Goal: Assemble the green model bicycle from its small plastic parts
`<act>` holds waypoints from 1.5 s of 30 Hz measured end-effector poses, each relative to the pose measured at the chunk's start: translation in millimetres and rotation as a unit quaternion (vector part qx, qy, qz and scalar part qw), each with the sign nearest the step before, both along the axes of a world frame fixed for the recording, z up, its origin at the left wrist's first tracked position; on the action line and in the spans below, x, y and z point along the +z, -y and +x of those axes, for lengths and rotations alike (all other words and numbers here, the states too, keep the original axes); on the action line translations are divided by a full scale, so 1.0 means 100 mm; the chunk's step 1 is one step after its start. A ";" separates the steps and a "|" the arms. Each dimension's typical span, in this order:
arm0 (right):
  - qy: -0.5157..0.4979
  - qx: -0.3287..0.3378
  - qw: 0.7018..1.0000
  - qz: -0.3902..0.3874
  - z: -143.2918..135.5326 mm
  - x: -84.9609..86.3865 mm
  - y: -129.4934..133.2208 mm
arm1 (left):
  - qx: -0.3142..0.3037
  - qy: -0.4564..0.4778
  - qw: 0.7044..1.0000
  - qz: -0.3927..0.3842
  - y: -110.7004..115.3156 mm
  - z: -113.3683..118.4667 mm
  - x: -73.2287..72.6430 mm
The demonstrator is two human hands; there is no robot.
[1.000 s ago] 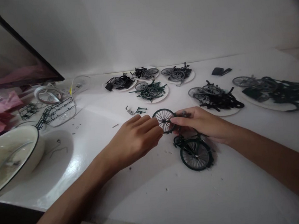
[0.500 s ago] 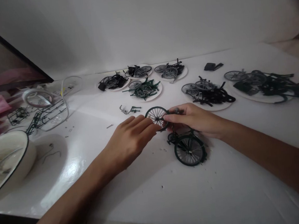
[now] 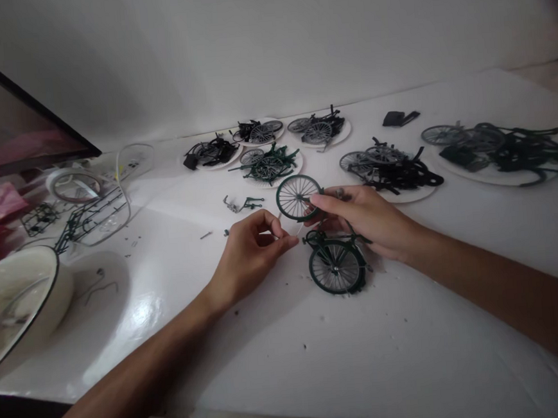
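A dark green model bicycle (image 3: 338,267) is gripped in my right hand (image 3: 356,212), its thumb on the hub of one spoked wheel (image 3: 299,198). The other wheel points toward me, low over the table. Part of the frame is hidden behind my fingers. My left hand (image 3: 258,243) is closed in a pinch just left of the bicycle. A thin pale strand (image 3: 300,228) shows at its fingertips, too fine to identify. Behind my left hand lie small handlebar-like parts (image 3: 244,203) in silver and green.
Paper plates with heaped model bicycle parts (image 3: 270,164) stand along the back and right, including black parts (image 3: 396,172) and a larger pile (image 3: 506,149). At left are a white bowl (image 3: 48,282), a tape roll (image 3: 73,185), part sprues (image 3: 91,217) and a cable (image 3: 127,211).
My right hand has raised and turned the bicycle slightly, its lower wheel shifting left. My left hand has drawn back from the upper wheel, and its fingertips are now pinched together.
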State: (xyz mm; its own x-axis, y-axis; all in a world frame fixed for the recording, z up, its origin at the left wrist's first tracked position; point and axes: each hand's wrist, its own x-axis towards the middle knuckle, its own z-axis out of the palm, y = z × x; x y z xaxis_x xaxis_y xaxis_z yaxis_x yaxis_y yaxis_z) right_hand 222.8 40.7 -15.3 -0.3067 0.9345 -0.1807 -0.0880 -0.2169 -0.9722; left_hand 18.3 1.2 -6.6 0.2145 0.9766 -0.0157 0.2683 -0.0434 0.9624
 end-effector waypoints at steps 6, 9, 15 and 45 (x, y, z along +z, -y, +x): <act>0.002 0.006 1.000 0.008 -0.01 0.01 0.01 | -0.011 -0.007 1.000 -0.004 0.00 0.02 -0.02; 0.005 0.012 1.000 0.008 -0.01 0.01 0.02 | -0.008 -0.012 1.000 0.001 -0.01 0.01 -0.03; 0.004 0.018 1.000 0.013 -0.01 0.00 0.01 | -0.002 -0.030 1.000 -0.003 -0.02 0.00 -0.04; 0.073 0.065 0.995 0.035 0.00 0.05 0.03 | 0.031 -0.060 0.996 0.054 -0.08 -0.11 -0.05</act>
State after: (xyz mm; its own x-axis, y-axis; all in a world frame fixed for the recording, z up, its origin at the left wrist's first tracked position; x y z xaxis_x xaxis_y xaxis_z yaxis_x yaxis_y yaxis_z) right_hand 222.8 38.0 -10.5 -0.4014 0.9006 -0.1669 0.0789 -0.1476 -0.9859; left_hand 7.3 8.9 -12.0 0.1568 0.9853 0.0680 0.3856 -0.1244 0.9142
